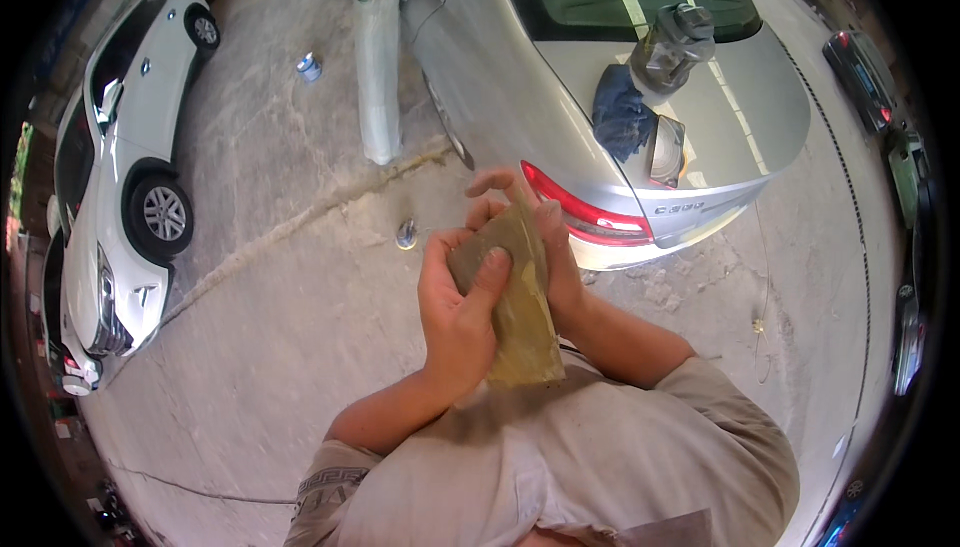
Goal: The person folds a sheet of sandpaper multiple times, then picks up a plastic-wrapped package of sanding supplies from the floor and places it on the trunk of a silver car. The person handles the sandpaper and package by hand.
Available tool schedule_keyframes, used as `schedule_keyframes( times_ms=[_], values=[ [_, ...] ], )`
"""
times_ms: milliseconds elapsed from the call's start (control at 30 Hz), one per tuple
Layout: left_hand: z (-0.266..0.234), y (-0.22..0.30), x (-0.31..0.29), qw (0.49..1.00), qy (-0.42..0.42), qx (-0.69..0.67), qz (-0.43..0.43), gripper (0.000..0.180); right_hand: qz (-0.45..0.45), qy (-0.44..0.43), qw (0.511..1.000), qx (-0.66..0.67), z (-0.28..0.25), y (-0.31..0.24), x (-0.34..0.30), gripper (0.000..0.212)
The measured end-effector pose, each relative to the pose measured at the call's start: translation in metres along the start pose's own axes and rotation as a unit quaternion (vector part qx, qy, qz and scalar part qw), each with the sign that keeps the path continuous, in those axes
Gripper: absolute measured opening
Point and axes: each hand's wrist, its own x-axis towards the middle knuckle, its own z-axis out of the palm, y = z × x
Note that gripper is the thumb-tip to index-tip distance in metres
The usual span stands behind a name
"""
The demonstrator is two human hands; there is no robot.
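Observation:
In front of my chest I hold an olive-yellow rectangular sanding block (527,322), tilted, its near end close to my shirt. My left hand (455,297) is closed round its left side, with the thumb pressed on the broad face. My right hand (560,257) grips the far right edge; its fingers curl round the upper end and are partly hidden behind the block. Just beyond my hands is the rear corner of a silver car (600,157), with its red tail light (590,215) nearest my right hand.
On the car's boot lid sit a grey-clear container (672,52), a dark blue cloth (622,112) and a sander-like disc item (666,150). A wrapped plastic roll (378,82), a blue-white can (308,68) and a small tin (406,234) are on the concrete floor. A white car (130,167) stands left.

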Motion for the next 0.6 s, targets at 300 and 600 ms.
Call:
schedule_keyframes(
  times_ms=[300,600],
  values=[
    [-0.007,0.003,0.009,0.999,0.020,0.029,-0.013,0.028,0.005,0.021,0.997,0.075,-0.001,0.012,-0.014,0.060],
    [-0.006,0.006,0.014,1.000,0.028,0.006,-0.006,0.025,-0.010,0.035,0.996,0.084,0.004,0.025,-0.021,0.073]
  ],
)
